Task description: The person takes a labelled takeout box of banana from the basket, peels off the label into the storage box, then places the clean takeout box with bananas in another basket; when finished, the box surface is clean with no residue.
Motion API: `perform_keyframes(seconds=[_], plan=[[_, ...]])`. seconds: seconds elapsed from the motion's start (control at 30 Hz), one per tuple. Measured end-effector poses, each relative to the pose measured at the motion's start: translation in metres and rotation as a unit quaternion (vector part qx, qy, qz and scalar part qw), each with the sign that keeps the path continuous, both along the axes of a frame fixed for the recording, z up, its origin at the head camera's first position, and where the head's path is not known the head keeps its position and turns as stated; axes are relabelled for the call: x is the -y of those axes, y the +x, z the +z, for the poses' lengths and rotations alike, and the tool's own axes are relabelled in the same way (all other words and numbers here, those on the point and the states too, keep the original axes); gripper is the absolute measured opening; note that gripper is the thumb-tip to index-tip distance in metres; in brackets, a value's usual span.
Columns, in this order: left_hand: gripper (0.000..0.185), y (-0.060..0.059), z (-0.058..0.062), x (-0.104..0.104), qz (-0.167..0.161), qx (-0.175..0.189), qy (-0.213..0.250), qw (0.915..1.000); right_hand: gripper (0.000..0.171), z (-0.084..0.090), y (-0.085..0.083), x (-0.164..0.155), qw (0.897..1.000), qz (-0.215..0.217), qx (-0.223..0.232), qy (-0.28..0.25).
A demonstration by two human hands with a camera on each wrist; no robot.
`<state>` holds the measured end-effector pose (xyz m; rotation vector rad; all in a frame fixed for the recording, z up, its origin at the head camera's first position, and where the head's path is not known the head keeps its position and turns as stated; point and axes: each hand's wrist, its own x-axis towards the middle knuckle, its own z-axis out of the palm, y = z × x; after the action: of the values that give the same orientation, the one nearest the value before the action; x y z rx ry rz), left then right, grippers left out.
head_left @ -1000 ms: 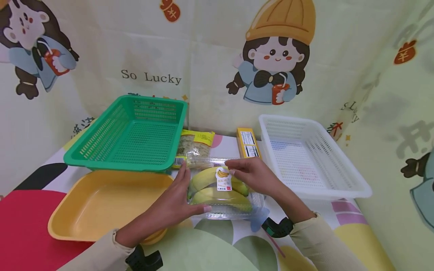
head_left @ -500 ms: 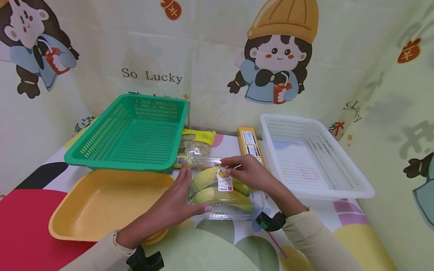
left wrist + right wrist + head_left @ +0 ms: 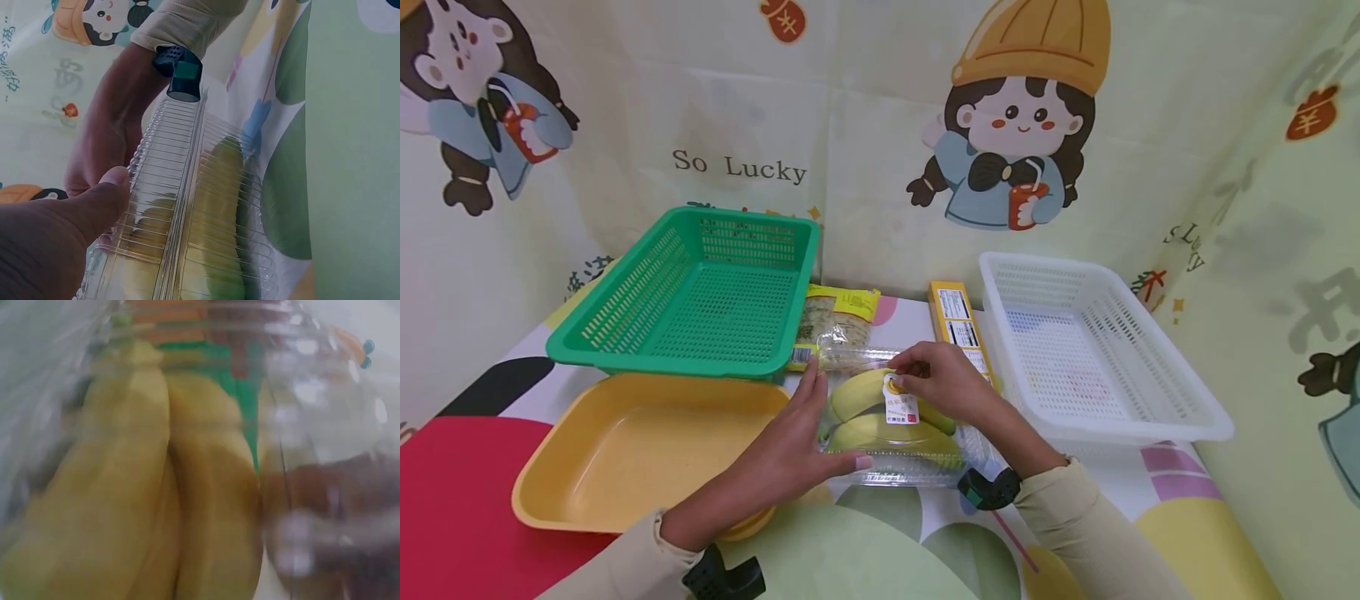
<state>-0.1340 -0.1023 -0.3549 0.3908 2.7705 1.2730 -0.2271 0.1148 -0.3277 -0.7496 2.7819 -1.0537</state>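
A clear plastic clamshell box (image 3: 891, 477) of bananas (image 3: 872, 429) sits on the table in front of me, with a white sticker (image 3: 902, 410) on its lid. My left hand (image 3: 790, 437) steadies the left side, fingers straight along it and thumb laid over the front edge. From the right, my right hand (image 3: 946, 379) bends over the lid; its thumb and forefinger pinch at the sticker's top and cover part of the printed banana. In the left wrist view the thumb (image 3: 103, 203) lies against the ribbed plastic. The right wrist view looks through blurred plastic at the bananas (image 3: 206, 500).
Behind the box are a yellow-labelled bag of grains (image 3: 842, 317) and an orange-yellow carton (image 3: 957, 321). A green basket (image 3: 797, 333) and a yellow basin (image 3: 550, 517) stand to the left, a white basket (image 3: 1187, 425) to the right. A printed cloth (image 3: 865, 125) hangs behind the table.
My right hand has shifted left and its thumb now covers more of the sticker's top. The left hand and the box keep their places; the view has turned slightly.
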Motion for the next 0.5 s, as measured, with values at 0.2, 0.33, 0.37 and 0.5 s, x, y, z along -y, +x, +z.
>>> perform_keyframes(seconds=[0.2,0.33,0.37,0.5], plan=[[0.120,0.0006,-0.0013,0.0005,-0.005,-0.004,0.003,1.0000,0.006,-0.0007,0.0006,0.0026,0.999,-0.003,-0.035,0.021],[0.119,0.0010,-0.0007,0.0010,-0.005,-0.006,0.003,1.0000,0.005,-0.0015,0.0001,0.0035,0.998,0.003,-0.054,0.040],[0.119,0.0011,-0.0006,0.0012,-0.005,-0.005,0.003,1.0000,0.005,-0.0017,-0.0001,0.0037,0.997,0.004,-0.058,0.042],[0.119,0.0010,0.0004,0.0018,-0.004,-0.005,0.002,1.0000,0.004,-0.0023,-0.0004,0.0041,0.998,0.001,-0.052,0.039]])
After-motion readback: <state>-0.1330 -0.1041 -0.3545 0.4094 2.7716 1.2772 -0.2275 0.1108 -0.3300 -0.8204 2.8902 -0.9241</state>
